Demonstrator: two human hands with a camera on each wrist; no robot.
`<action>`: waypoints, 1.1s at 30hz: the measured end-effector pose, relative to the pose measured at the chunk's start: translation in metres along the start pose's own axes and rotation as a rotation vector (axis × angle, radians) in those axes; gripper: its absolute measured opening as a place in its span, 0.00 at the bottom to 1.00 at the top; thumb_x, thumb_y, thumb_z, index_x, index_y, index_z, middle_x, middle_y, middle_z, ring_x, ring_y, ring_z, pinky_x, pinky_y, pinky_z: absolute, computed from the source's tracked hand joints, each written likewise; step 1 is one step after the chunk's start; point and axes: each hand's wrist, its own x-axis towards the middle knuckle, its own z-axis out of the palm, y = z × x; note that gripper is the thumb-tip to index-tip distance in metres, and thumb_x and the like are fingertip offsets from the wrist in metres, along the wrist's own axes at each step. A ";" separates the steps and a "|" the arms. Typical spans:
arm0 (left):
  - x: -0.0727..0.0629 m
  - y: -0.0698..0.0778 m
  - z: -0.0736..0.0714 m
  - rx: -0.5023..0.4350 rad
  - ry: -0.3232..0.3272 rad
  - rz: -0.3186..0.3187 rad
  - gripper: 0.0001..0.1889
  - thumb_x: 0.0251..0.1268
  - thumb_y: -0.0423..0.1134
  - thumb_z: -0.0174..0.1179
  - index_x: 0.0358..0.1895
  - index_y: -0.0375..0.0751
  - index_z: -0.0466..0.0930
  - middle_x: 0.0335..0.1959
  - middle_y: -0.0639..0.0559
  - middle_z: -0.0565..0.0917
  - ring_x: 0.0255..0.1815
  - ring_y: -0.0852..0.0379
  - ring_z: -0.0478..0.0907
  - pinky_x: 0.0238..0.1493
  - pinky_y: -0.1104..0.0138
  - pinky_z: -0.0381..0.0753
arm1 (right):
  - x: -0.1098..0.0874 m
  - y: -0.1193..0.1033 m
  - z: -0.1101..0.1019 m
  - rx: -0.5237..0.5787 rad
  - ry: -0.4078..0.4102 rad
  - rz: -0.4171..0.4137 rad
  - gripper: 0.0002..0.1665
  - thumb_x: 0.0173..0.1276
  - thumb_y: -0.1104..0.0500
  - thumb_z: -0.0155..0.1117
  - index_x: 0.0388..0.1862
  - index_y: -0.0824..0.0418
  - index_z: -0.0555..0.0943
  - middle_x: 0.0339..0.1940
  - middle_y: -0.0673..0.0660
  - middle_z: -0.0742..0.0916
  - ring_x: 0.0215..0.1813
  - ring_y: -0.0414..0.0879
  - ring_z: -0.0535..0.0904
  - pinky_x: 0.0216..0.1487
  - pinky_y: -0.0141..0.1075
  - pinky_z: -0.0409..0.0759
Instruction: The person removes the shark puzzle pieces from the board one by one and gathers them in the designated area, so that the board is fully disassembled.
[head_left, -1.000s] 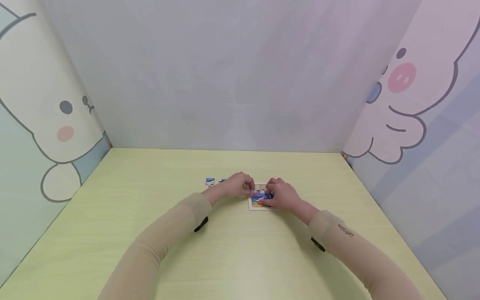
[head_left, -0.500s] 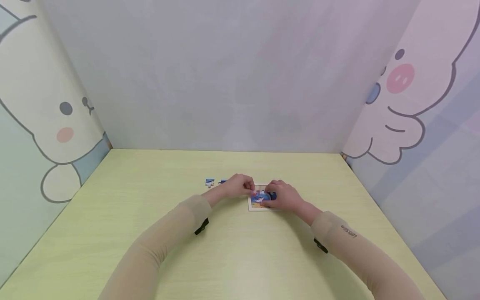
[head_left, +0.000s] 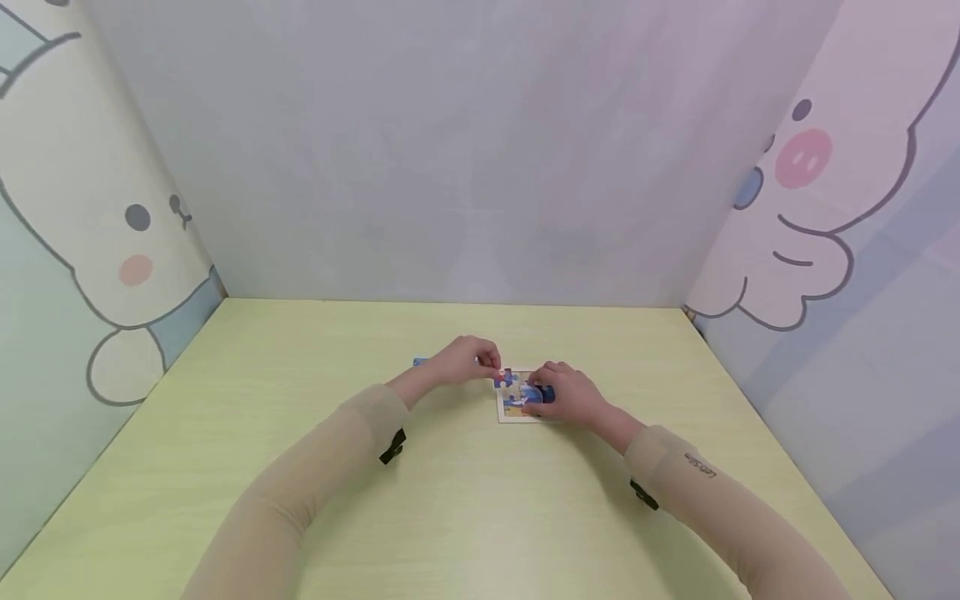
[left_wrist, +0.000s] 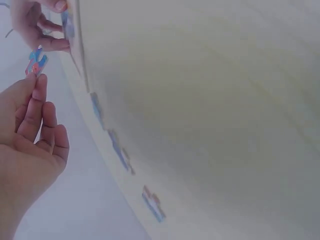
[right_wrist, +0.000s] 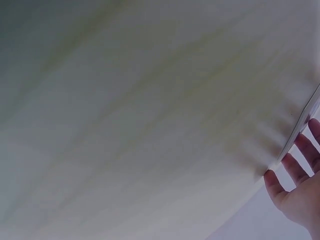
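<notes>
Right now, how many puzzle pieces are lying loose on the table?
3 visible, in the left wrist view: a near piece by the puzzle frame, a middle piece, a far piece; others may be hidden.

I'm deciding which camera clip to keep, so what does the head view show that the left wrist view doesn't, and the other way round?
Only the head view shows the beige sleeves, the black wrist straps and the pink cartoon snout.

Only the left wrist view shows three loose pieces in a row on the table; the head view has little more than a blue bit beyond the left forearm.

Both show the left hand pinching a puzzle piece and the right hand at the puzzle frame.
</notes>
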 end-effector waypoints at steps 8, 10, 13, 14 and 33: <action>-0.015 -0.002 -0.023 -0.022 0.008 -0.034 0.05 0.59 0.41 0.65 0.33 0.45 0.80 0.28 0.54 0.84 0.32 0.57 0.79 0.34 0.69 0.77 | -0.001 0.003 -0.001 -0.006 -0.019 -0.008 0.29 0.54 0.35 0.67 0.50 0.49 0.80 0.47 0.49 0.82 0.48 0.46 0.74 0.51 0.46 0.75; -0.021 -0.004 -0.029 -0.030 0.010 -0.048 0.06 0.60 0.41 0.65 0.33 0.45 0.79 0.30 0.51 0.84 0.33 0.53 0.80 0.33 0.68 0.77 | -0.001 0.005 -0.002 -0.005 -0.029 -0.025 0.29 0.55 0.35 0.67 0.50 0.50 0.80 0.49 0.50 0.82 0.49 0.47 0.75 0.52 0.47 0.74; -0.030 -0.009 -0.037 -0.028 0.024 -0.064 0.06 0.59 0.42 0.65 0.34 0.45 0.79 0.30 0.51 0.84 0.33 0.54 0.79 0.36 0.67 0.76 | -0.001 0.008 -0.004 -0.014 -0.043 -0.064 0.29 0.55 0.36 0.67 0.51 0.50 0.80 0.50 0.51 0.82 0.50 0.48 0.75 0.52 0.47 0.74; -0.033 -0.011 -0.040 -0.023 0.030 -0.068 0.06 0.59 0.43 0.65 0.34 0.46 0.80 0.30 0.52 0.84 0.33 0.55 0.79 0.37 0.67 0.75 | -0.001 0.009 -0.004 -0.017 -0.046 -0.077 0.29 0.55 0.36 0.67 0.51 0.51 0.81 0.50 0.51 0.82 0.51 0.48 0.75 0.52 0.47 0.74; -0.090 -0.057 -0.053 -0.052 0.021 -0.167 0.04 0.60 0.40 0.64 0.35 0.46 0.80 0.29 0.57 0.82 0.34 0.57 0.77 0.42 0.63 0.73 | -0.002 0.025 -0.008 0.025 -0.086 -0.231 0.32 0.56 0.43 0.69 0.58 0.54 0.78 0.55 0.55 0.81 0.54 0.50 0.75 0.55 0.48 0.73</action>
